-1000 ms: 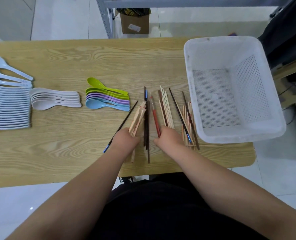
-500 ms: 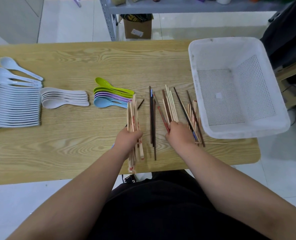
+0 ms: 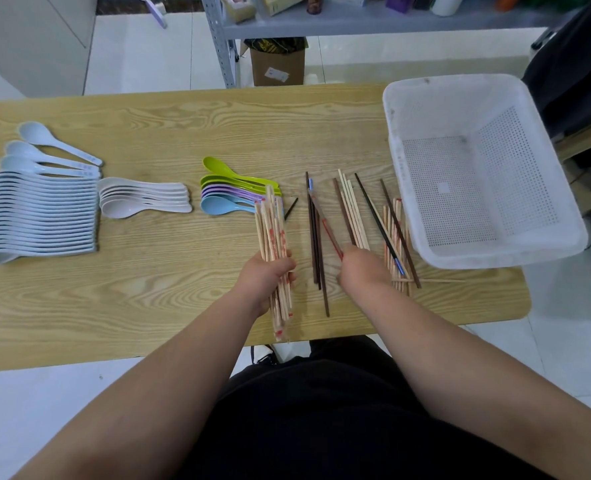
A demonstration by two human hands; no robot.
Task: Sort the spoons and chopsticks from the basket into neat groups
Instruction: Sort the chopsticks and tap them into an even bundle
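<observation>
We see left hand (image 3: pixel 264 277) now gripping gathered bundle of pale chopsticks (image 3: pixel 270 226), swung leftward beside coloured spoons (image 3: pixel 218 199), mid desk (image 3: pixel 148 299) near front edge. Our right hand (image 3: pixel 363 268) rests on mixed chopsticks (image 3: pixel 353 216) beside empty basket (image 3: pixel 488 259); grip hidden, cannot tell. One group nearly formed.

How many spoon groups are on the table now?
3: pale blue row far left, cream stack right of it, coloured stack partly behind the bamboo chopsticks. None looks hidden.
</observation>
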